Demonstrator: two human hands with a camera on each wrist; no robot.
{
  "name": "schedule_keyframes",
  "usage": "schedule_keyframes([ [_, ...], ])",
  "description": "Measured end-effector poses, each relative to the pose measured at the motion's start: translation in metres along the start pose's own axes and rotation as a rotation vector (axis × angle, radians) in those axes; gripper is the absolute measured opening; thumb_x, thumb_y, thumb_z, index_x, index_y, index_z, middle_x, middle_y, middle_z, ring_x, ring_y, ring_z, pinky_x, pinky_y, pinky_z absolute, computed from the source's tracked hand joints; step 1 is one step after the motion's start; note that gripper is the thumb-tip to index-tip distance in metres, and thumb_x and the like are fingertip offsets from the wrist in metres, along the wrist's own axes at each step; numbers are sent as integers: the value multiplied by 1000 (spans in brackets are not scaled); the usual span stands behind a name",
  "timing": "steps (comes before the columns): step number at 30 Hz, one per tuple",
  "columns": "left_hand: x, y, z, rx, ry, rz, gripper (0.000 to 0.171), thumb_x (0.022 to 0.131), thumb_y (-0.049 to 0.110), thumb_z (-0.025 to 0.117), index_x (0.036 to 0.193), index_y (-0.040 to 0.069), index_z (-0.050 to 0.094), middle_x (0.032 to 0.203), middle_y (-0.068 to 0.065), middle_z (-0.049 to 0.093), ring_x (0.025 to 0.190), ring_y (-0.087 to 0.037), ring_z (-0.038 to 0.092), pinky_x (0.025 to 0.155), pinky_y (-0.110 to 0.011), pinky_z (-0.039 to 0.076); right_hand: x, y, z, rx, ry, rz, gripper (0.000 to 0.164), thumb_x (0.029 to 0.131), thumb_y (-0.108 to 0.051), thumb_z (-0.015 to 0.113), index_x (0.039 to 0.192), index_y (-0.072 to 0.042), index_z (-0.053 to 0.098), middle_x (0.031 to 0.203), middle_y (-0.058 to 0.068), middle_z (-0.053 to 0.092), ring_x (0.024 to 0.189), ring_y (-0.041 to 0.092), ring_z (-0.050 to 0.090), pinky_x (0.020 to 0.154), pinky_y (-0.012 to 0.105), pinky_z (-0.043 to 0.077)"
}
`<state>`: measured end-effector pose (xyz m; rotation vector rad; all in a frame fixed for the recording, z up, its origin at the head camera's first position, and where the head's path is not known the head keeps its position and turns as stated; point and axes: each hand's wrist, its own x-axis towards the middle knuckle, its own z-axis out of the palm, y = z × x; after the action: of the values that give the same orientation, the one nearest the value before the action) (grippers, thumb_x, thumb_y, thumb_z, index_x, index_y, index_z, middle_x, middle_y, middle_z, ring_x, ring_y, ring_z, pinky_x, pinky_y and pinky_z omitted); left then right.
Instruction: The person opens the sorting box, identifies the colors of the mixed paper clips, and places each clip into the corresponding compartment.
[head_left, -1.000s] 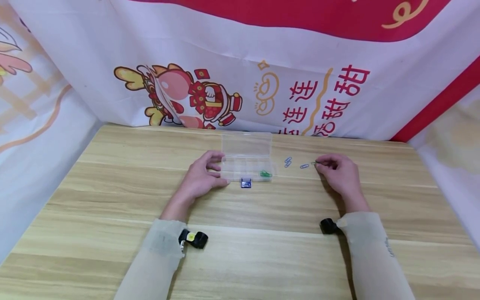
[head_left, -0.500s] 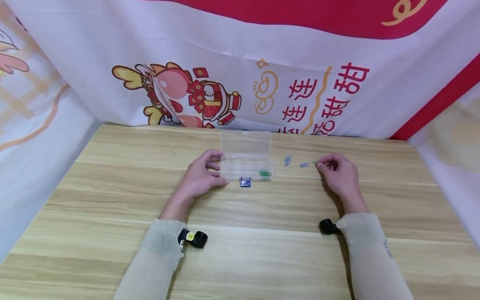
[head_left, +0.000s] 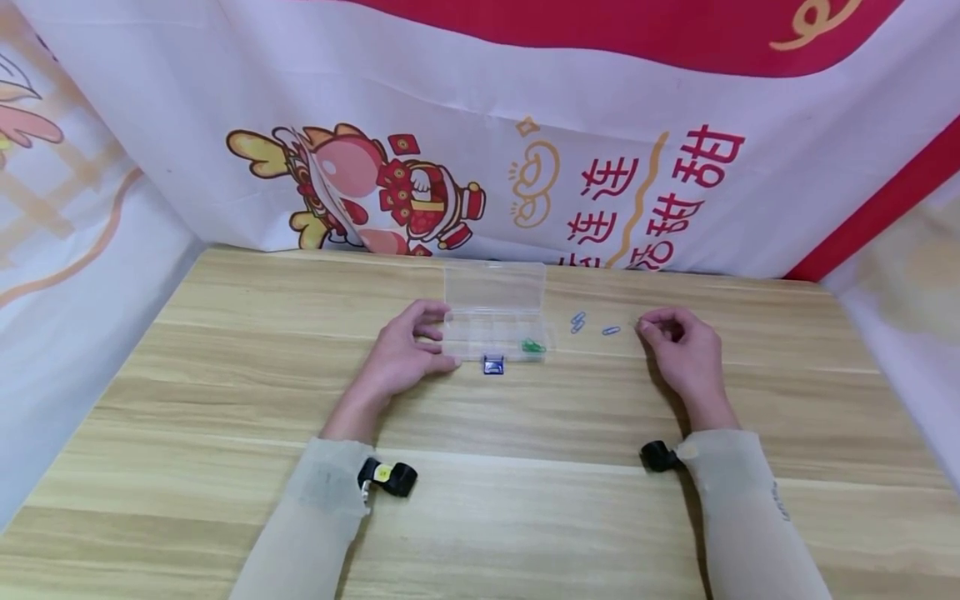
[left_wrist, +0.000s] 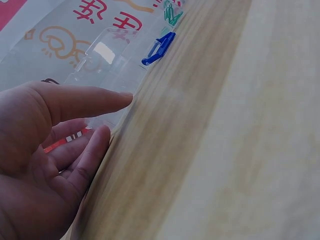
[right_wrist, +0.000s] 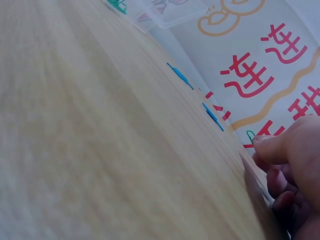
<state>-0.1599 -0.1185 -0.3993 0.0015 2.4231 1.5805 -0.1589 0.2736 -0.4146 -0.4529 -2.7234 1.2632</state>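
Fingers of the right hand (head_left: 686, 350) pinch a green paper clip (right_wrist: 250, 135) at the right of the wooden table (head_left: 525, 500), near two blue paper clips (head_left: 592, 325). Left hand (head_left: 401, 354), fingers relaxed, touches the left end of the clear compartment box (head_left: 491, 321), whose lid stands open.

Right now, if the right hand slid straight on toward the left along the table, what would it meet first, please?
Probably the nearer blue paper clip, lying just left of the right hand; a second blue clip and the clear box lie beyond. Depth is hard to judge.
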Motion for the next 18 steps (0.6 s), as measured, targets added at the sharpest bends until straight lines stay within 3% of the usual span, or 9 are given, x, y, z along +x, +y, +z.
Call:
schedule_keyframes([
  [18, 0, 1, 1, 1, -1, -2, 78, 82, 2, 90, 150, 22, 57, 150, -5, 61, 122, -30, 65, 106, -45, 59, 1, 1, 1, 10, 19, -15, 30, 107, -33, 66, 123, -9, 74, 115, 9, 69, 98, 17, 55, 82, 26, 45],
])
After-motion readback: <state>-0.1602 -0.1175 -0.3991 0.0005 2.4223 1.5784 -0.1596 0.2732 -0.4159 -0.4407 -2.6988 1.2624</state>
